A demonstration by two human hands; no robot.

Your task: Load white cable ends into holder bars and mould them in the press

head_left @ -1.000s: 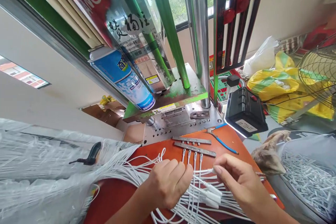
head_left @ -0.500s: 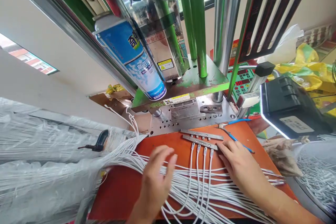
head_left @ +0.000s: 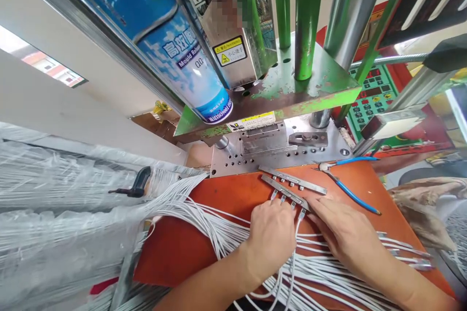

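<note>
Two slim metal bars lie on the orange board. The nearer metal bar has several white cables with metal plugs attached along its front edge. Over these cables, just in front of the bar, my left hand is closed with its fingers curled round them; its fingertips are partly hidden. My right hand pinches the right end of the same bar between thumb and fingers. Behind it rests the farther metal bar, touched by neither hand. One white cable shows between my hands.
A green press plate with a blue spray can stands above a steel base. Blue-handled pliers lie right on the orange board. Bundled white cables cross it.
My left hand has moved right and closed over the cables at the nearer bar. My right hand stays at the bar's end. The view has shifted closer to the press.
</note>
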